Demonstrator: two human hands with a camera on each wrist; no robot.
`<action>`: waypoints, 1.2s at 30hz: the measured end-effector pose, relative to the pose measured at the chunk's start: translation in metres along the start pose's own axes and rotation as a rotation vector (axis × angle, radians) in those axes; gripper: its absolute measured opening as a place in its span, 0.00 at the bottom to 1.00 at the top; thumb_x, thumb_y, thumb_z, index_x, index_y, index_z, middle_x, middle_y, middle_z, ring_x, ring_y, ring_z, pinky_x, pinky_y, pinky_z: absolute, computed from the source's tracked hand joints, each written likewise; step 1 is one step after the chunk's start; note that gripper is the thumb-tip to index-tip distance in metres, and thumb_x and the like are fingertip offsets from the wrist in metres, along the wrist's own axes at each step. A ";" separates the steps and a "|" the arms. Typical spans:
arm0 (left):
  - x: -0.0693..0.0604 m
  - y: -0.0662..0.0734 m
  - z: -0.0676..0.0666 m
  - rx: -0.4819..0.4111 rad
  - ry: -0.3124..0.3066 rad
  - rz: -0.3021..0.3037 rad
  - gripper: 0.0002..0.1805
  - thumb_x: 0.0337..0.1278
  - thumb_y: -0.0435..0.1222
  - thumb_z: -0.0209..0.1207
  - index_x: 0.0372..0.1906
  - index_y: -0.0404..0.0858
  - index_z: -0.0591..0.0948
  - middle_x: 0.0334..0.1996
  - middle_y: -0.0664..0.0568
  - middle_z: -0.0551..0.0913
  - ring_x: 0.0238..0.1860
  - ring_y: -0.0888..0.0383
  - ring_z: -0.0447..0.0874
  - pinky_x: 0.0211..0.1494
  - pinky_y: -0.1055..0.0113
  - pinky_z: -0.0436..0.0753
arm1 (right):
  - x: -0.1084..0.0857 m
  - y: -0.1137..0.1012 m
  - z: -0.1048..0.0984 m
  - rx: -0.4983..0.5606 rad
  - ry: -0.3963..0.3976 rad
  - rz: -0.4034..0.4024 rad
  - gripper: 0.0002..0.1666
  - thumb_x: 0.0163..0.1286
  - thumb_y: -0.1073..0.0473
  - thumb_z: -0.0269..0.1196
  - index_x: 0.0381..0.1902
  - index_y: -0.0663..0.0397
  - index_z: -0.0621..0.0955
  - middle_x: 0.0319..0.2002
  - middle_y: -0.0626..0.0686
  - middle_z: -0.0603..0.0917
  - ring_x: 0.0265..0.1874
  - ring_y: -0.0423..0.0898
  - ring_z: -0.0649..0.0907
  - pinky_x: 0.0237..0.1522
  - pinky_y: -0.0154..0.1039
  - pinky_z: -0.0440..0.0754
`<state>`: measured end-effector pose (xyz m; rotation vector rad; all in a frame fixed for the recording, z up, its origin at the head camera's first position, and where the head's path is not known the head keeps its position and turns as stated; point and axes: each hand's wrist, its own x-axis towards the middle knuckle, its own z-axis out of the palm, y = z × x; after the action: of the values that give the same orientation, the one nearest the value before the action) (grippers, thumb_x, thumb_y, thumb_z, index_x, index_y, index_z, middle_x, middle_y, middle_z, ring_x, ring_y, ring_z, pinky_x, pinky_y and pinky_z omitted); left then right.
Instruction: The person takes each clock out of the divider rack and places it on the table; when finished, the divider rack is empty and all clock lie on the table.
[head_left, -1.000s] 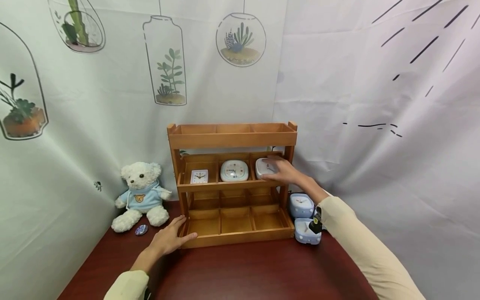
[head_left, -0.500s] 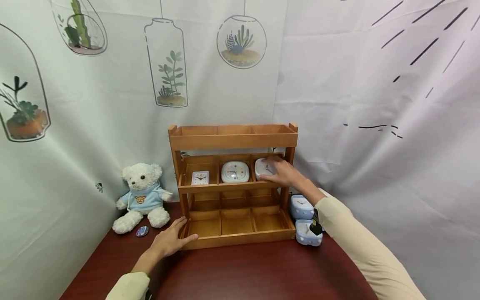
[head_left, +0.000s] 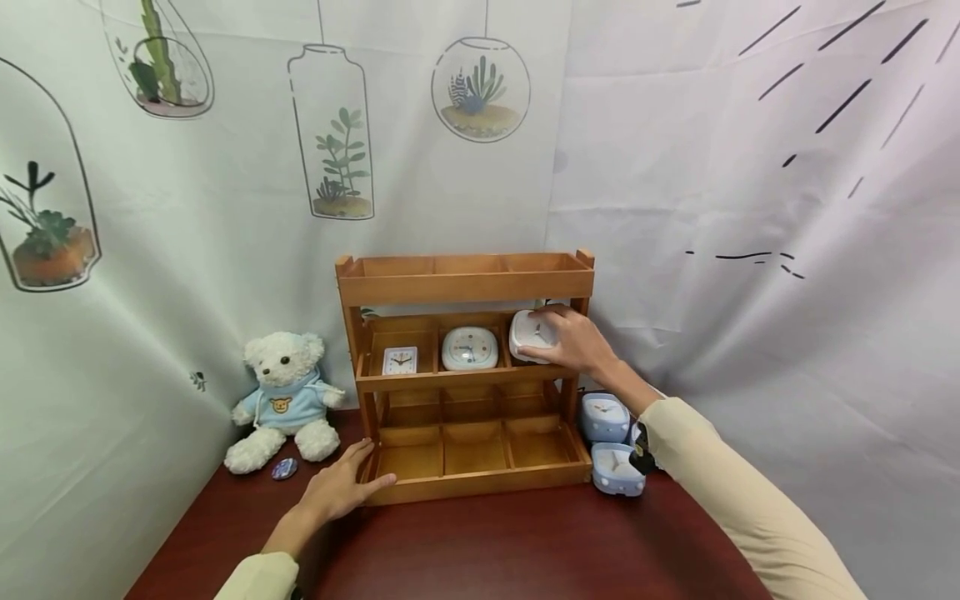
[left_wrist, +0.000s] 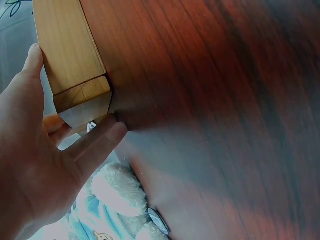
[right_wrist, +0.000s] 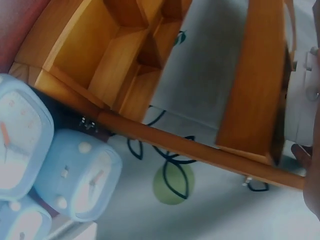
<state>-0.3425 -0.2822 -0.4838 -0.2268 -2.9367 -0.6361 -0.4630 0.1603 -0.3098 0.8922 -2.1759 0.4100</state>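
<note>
1. Left of my left hand (head_left: 339,483) sit the bear (head_left: 283,408) and the badge (head_left: 285,468); I'd leave them undisturbed.
2. That hand grasps nothing: thumb and fingers spread around the rack's (head_left: 480,488) lower left corner, seemingly touching it. Light steadying looks enough; hard pushing could shift the whole rack.
3. Further right, and left of my right-hand grip, the small clock (head_left: 400,362) and round clock (head_left: 470,348) fill their own compartments. I should avoid dragging sideways into the round one, the nearer.
4. My right hand (head_left: 576,340) pinches the white clock (head_left: 531,333), fingers over its top, thumb low in front, at the middle tier's right compartment. I can't tell whether its base touches wood. An even squeeze should stop it twisting; the top tier just above leaves my knuckles little room.
5. Below my right forearm stand blue clocks (head_left: 604,421); a dropped elbow might knock them.
</note>
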 end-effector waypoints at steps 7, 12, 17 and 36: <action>0.000 -0.001 -0.001 -0.008 -0.005 -0.007 0.52 0.62 0.67 0.62 0.77 0.33 0.68 0.78 0.39 0.63 0.29 0.55 0.80 0.27 0.57 0.73 | -0.008 -0.010 -0.026 0.026 -0.002 -0.062 0.40 0.52 0.31 0.78 0.57 0.45 0.87 0.52 0.52 0.85 0.46 0.51 0.86 0.44 0.50 0.85; 0.000 -0.001 -0.001 0.006 0.003 0.005 0.52 0.61 0.67 0.62 0.77 0.32 0.68 0.77 0.38 0.64 0.41 0.48 0.86 0.30 0.55 0.77 | -0.024 -0.014 -0.049 0.034 -0.048 -0.083 0.41 0.51 0.33 0.79 0.59 0.47 0.88 0.54 0.53 0.86 0.51 0.53 0.85 0.46 0.51 0.85; 0.000 -0.001 0.001 0.002 -0.007 0.013 0.52 0.61 0.67 0.61 0.77 0.33 0.69 0.77 0.38 0.65 0.44 0.45 0.87 0.32 0.54 0.78 | -0.049 -0.014 -0.068 0.041 -0.091 -0.089 0.42 0.49 0.32 0.80 0.58 0.47 0.88 0.54 0.54 0.87 0.52 0.54 0.86 0.46 0.52 0.85; 0.000 -0.003 -0.001 0.004 -0.016 0.019 0.53 0.62 0.67 0.61 0.77 0.32 0.67 0.78 0.37 0.63 0.38 0.49 0.85 0.37 0.49 0.81 | -0.165 0.012 -0.093 -0.039 -0.194 0.044 0.40 0.48 0.28 0.79 0.55 0.41 0.89 0.53 0.45 0.88 0.50 0.49 0.88 0.46 0.50 0.86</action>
<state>-0.3433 -0.2853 -0.4842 -0.2600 -2.9476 -0.6288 -0.3427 0.2955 -0.3685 0.8955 -2.3762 0.3123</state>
